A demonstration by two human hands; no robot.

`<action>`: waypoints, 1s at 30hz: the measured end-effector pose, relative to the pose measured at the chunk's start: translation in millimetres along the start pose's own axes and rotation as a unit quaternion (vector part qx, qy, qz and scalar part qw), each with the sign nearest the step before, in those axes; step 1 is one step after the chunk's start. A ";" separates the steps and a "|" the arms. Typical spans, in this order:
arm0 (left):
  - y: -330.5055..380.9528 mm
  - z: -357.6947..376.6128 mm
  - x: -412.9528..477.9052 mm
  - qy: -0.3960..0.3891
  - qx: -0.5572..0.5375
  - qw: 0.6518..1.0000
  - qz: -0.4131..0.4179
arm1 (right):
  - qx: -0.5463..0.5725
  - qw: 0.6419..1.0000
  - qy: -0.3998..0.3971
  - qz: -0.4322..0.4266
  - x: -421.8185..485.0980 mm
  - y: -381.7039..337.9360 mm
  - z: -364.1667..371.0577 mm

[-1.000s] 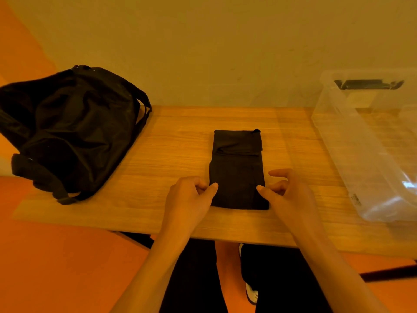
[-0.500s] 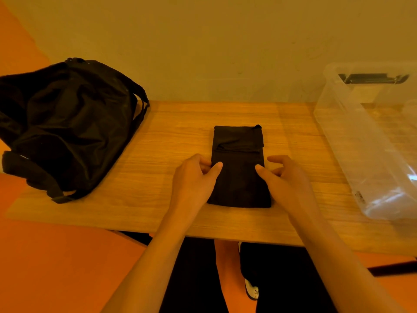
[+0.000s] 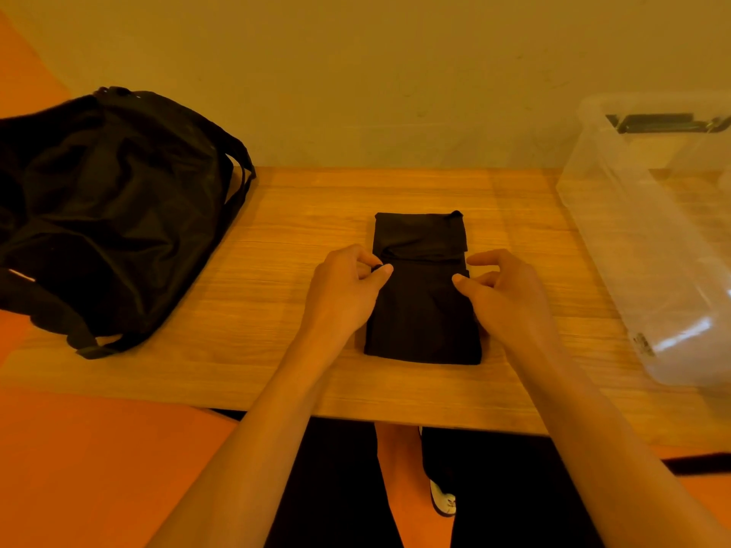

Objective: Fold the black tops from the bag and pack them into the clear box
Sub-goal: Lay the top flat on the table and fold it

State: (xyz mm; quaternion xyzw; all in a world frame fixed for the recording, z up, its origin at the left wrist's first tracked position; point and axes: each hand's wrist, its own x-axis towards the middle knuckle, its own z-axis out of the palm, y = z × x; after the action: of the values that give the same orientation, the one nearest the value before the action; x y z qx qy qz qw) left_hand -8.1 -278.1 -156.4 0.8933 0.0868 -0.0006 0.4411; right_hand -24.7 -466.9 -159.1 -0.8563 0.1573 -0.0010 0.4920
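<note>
A black top (image 3: 422, 314), folded into a narrow strip, lies lengthwise in the middle of the wooden table (image 3: 285, 227). Its far end is turned back over itself. My left hand (image 3: 343, 291) pinches the strip's left edge about halfway along, between thumb and forefinger. My right hand (image 3: 511, 300) holds the right edge opposite, thumb on top of the cloth and fingers curled beside it. The black bag (image 3: 112, 215) slumps on the table's left end. The clear box (image 3: 637, 247) stands at the right end, with only a dark handle part showing at its far wall.
A plain wall runs right behind the table. The table's near edge is just in front of my forearms, with my dark trousers and a white shoe (image 3: 444, 498) below it. The floor is orange on both sides.
Both hands have slid away from me along the top's side edges, from its near end to about its middle. The top, bag and box have stayed put.
</note>
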 end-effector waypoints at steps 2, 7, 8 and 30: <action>-0.1 1.6 -0.5 0.007 0.017 1.000 0.010 | -0.014 1.000 0.008 -0.008 -0.9 -1.0 1.4; -1.7 -1.5 -3.5 0.013 0.016 1.000 0.002 | -0.018 1.000 0.020 -0.014 -3.8 -1.4 0.6; -3.0 -4.3 -4.8 0.009 0.015 1.000 -0.006 | -0.022 0.999 0.019 -0.019 -4.9 -1.7 -0.5; 3.6 -13.6 -17.2 -0.143 -0.185 0.972 0.012 | -0.134 0.979 -0.140 -0.062 21.2 -27.9 -11.7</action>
State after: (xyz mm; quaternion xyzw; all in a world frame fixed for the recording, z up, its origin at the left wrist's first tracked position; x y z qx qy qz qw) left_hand -25.5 -272.2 -143.9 0.7881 0.0109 -0.1066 0.6062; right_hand 1.1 -469.5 -132.8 -0.9143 0.0320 0.1100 0.3886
